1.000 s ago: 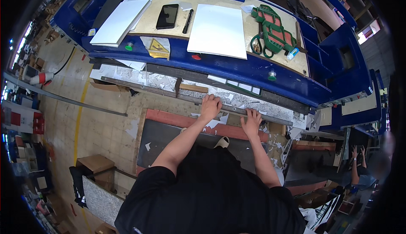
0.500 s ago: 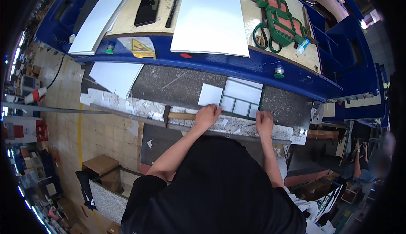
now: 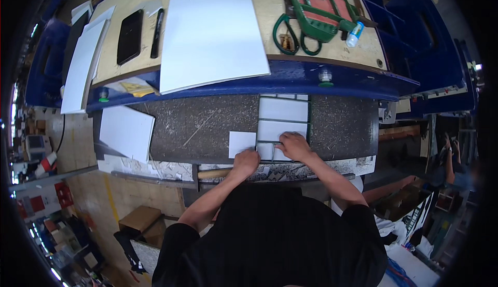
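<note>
A stack of white rectangular panels lies on the lower desk, a dark speckled slab scored with pale scratches, and both hands rest at the near end of the stack. The panels are flat and matte, set edge to edge with dark green lines between them. The right hand lies palm down on the nearest panel, fingers spread flat and gripping nothing. The left hand sits just left of it at the desk's front edge, fingers curled; whether they pinch anything cannot be told. Just beyond the left fingers lies a loose small white square, touching the stack's left side.

Below the fingers, along the front edge, runs a strip of crumpled silvery foil, with a wooden handle poking out just left of the left hand. Well to the left, a larger white sheet rests on the slab, overhanging its edge.

Beyond the fingers a blue rail fronts the upper desk — pale wood, smooth. A big white board lies on it, overhanging the rail. Left of the board are a black pen and a black phone, then stacked white boards. To the right lie a green strapped frame and a small clear bottle with a blue cap.
</note>
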The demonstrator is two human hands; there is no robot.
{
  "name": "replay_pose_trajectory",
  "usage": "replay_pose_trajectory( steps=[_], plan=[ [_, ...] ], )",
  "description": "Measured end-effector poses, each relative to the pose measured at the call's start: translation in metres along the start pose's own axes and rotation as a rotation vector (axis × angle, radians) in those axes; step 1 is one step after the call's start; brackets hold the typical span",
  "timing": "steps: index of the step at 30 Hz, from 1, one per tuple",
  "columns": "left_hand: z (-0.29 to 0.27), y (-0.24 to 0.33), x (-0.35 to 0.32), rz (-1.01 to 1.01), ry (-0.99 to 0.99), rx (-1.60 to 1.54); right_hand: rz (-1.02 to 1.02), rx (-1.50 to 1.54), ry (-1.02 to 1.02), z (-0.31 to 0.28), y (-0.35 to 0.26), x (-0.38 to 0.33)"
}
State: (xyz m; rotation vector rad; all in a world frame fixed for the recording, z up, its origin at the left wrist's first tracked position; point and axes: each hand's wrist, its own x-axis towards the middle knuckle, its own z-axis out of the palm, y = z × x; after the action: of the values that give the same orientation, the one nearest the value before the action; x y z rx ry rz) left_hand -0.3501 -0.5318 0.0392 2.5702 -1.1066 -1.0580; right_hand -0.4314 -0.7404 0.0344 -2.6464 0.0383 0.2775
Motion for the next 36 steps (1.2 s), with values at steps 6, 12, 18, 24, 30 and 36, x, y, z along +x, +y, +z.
replay_pose_trajectory(
  steps=[6,12,18,24,30,36],
  plan=[
    [0.013,0.000,-0.002,-0.074,0.123,-0.084,-0.007,0.028,0.027,0.000,0.000,-0.001],
    [0.019,0.006,0.002,-0.180,0.132,-0.062,0.031,0.074,-0.035,0.003,-0.001,-0.003],
    [0.016,0.005,-0.003,-0.120,0.066,-0.087,0.082,0.136,-0.233,-0.002,0.004,0.006],
    [-0.028,0.022,-0.033,-0.088,0.086,-0.155,0.268,0.278,-0.500,-0.062,-0.013,0.010],
    [0.032,-0.001,0.007,-0.167,0.175,-0.155,0.230,0.168,-0.023,0.008,-0.009,0.005],
    [-0.052,-0.023,-0.020,0.007,0.291,-0.577,0.360,0.117,0.254,-0.044,-0.031,-0.003]
  ],
)
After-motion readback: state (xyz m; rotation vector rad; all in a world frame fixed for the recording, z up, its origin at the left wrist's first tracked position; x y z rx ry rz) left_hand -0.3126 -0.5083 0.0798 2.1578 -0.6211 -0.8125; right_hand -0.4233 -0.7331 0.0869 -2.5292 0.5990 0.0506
